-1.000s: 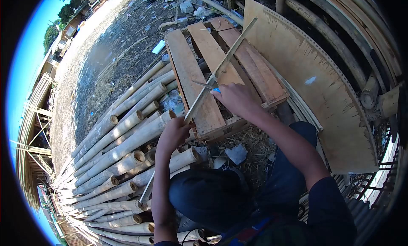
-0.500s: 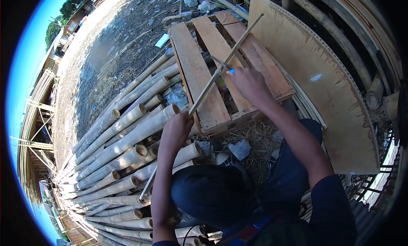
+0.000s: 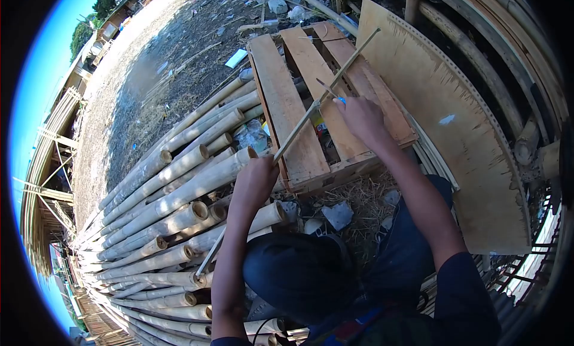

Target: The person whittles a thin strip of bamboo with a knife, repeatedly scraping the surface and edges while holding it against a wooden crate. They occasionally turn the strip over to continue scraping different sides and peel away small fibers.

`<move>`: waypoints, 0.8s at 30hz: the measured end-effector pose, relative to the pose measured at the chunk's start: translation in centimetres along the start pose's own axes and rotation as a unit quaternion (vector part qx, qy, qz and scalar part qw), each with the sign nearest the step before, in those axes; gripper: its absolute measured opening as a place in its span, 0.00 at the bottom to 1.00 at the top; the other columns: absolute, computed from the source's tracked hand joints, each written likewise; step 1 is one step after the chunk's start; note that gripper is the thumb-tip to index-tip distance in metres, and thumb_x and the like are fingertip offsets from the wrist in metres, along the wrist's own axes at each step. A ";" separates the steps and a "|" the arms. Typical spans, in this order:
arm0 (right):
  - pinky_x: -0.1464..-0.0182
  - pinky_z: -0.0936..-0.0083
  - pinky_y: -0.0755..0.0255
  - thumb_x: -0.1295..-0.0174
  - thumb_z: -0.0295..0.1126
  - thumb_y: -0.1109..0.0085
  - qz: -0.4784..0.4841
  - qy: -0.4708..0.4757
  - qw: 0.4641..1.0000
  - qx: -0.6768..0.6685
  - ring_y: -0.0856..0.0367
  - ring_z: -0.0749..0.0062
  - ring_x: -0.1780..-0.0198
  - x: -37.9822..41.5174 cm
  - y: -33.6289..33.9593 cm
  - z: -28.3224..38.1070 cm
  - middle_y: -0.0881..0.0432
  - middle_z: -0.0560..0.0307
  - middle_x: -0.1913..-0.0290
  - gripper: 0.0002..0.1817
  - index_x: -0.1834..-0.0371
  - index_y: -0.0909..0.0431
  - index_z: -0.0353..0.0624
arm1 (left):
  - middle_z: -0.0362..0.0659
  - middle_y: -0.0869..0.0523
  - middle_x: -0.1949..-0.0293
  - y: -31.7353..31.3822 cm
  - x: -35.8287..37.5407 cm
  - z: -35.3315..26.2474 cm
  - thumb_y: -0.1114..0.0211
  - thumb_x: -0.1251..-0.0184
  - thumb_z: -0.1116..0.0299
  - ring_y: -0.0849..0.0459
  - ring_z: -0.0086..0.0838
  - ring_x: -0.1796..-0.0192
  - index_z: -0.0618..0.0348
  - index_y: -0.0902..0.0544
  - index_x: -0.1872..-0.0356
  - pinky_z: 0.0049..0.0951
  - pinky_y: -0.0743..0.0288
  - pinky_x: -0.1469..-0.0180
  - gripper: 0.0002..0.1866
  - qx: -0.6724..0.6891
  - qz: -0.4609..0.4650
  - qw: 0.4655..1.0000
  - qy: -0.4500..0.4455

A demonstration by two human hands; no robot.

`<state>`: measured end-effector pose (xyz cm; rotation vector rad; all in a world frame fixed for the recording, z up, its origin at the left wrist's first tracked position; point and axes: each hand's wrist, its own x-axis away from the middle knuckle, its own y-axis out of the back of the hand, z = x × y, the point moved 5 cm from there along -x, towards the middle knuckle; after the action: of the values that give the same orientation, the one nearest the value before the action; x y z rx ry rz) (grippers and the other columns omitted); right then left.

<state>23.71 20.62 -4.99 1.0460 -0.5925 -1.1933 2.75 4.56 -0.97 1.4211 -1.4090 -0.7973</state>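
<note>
My left hand (image 3: 256, 181) grips a long thin bamboo strip (image 3: 326, 95) near its lower part; the strip slants up and to the right across a wooden pallet (image 3: 281, 110). Higher along the strip, my right hand (image 3: 362, 116) holds a knife with a blue handle (image 3: 330, 90), its blade lying against the strip. The strip's lower end passes under my left forearm toward the bamboo poles.
Several thick bamboo poles (image 3: 179, 190) lie stacked at the left, cut ends toward me. A large plywood sheet (image 3: 454, 125) leans at the right beside the pallet. Straw and scraps (image 3: 347, 217) lie by my knees. Littered bare ground (image 3: 161, 65) stretches beyond.
My right hand has slid the knife up along the strip, away from me. My left hand keeps its grip at about the same spot.
</note>
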 end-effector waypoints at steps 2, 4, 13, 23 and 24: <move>0.65 0.54 0.21 0.28 0.50 0.53 0.059 0.045 0.997 -0.036 0.14 0.47 0.69 4.0 -0.5 4.7 0.17 0.41 0.76 0.27 0.71 0.17 0.37 | 0.63 0.18 0.70 -0.5 -0.4 0.3 0.42 0.34 0.67 0.17 0.58 0.61 0.68 0.21 0.68 0.53 0.25 0.56 0.12 0.007 -0.008 1.000 -0.020; 0.64 0.53 0.22 0.27 0.50 0.55 0.090 0.085 0.991 -0.049 0.15 0.45 0.68 6.4 -0.7 7.7 0.17 0.40 0.75 0.27 0.70 0.18 0.38 | 0.63 0.18 0.70 -1.1 -0.6 0.7 0.42 0.35 0.67 0.17 0.58 0.61 0.69 0.21 0.68 0.53 0.25 0.56 0.12 0.012 -0.011 0.999 -0.037; 0.66 0.56 0.21 0.29 0.50 0.51 0.029 0.014 0.999 0.014 0.15 0.48 0.70 2.4 0.5 4.5 0.17 0.43 0.76 0.26 0.71 0.17 0.38 | 0.61 0.18 0.74 -1.2 -0.5 0.4 0.42 0.36 0.69 0.17 0.55 0.67 0.72 0.23 0.68 0.49 0.26 0.62 0.12 0.016 -0.029 0.997 -0.066; 0.68 0.57 0.22 0.29 0.49 0.50 0.030 0.068 0.997 -0.016 0.15 0.50 0.71 1.6 -0.2 3.7 0.18 0.43 0.78 0.25 0.73 0.17 0.39 | 0.56 0.18 0.77 -1.3 -0.1 1.3 0.42 0.35 0.68 0.16 0.45 0.74 0.71 0.22 0.67 0.42 0.25 0.68 0.12 0.175 0.070 0.982 0.020; 0.70 0.60 0.22 0.30 0.49 0.49 0.006 0.055 0.998 -0.011 0.15 0.52 0.73 1.2 0.7 3.5 0.17 0.45 0.78 0.24 0.73 0.17 0.40 | 0.58 0.18 0.76 -0.9 -0.2 1.0 0.42 0.34 0.67 0.17 0.49 0.71 0.70 0.22 0.67 0.46 0.26 0.66 0.12 0.087 0.020 0.996 -0.020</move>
<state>21.50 18.34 -3.02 1.0801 -0.4978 -1.1210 2.09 4.50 -2.24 1.5109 -1.5633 -0.6939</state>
